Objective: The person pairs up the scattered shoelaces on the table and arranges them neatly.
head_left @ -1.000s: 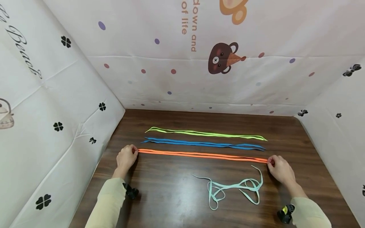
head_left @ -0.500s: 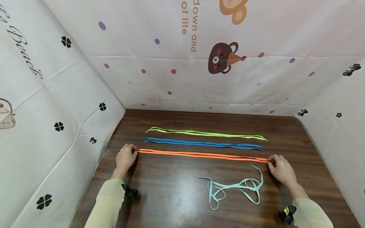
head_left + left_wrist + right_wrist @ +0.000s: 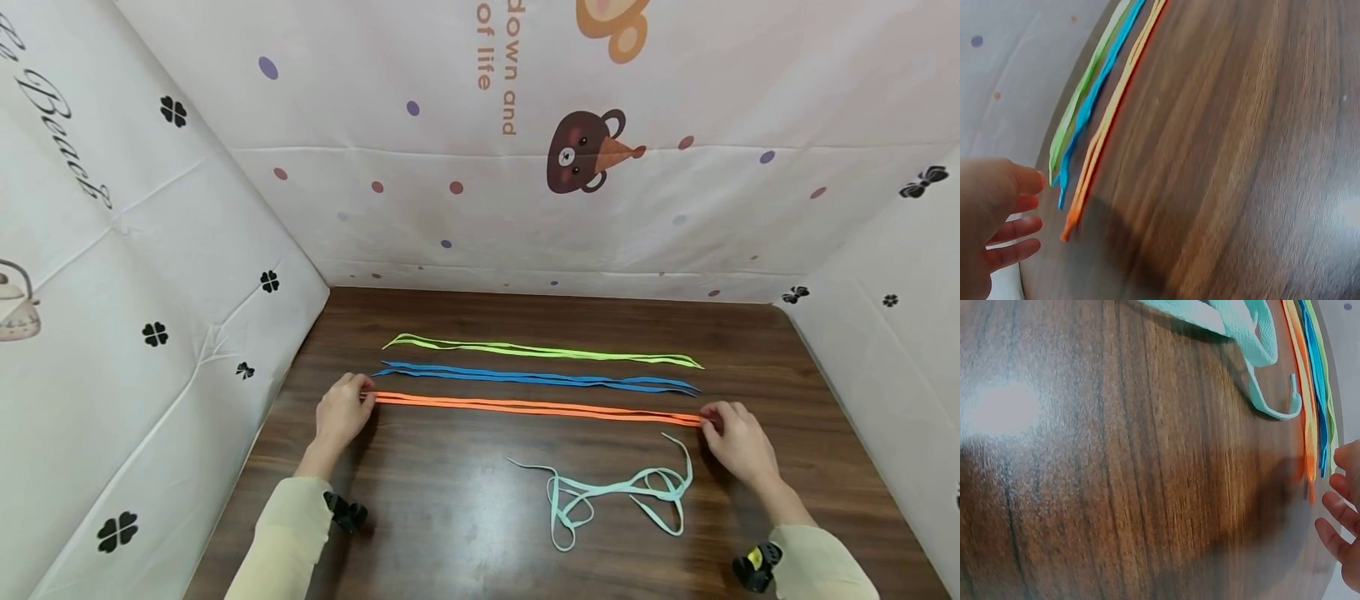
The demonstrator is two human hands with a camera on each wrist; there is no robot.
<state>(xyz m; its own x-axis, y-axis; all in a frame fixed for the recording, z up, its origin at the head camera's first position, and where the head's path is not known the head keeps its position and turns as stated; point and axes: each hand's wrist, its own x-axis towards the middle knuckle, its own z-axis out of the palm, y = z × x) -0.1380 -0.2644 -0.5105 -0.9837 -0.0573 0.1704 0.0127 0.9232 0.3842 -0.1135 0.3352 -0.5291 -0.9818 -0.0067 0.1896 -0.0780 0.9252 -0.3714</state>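
An orange shoelace [image 3: 525, 406], folded into parallel strands, lies stretched across the brown table. My left hand [image 3: 342, 414] hovers by its left end; in the left wrist view the hand [image 3: 994, 212] has its fingers loosely spread, apart from the orange tip. At the other end is my right hand [image 3: 741, 443]. The right wrist view shows that hand [image 3: 1347, 506] with fingers apart and the lace end lying free beside them. Behind the orange lace lie a blue shoelace [image 3: 525, 378] and a yellow-green shoelace [image 3: 555, 353], roughly parallel to it.
A mint-green shoelace [image 3: 600, 491] lies in tangled loops nearer the front, right of centre. White printed cloth walls [image 3: 450, 217] enclose the table [image 3: 420, 517] at the back and both sides. Black wrist devices [image 3: 347, 512] sit at both cuffs.
Both hands pinched the ends of the orange shoelace earlier; now their fingers have let go. My left hand has shifted slightly right and up. The laces have hardly moved.
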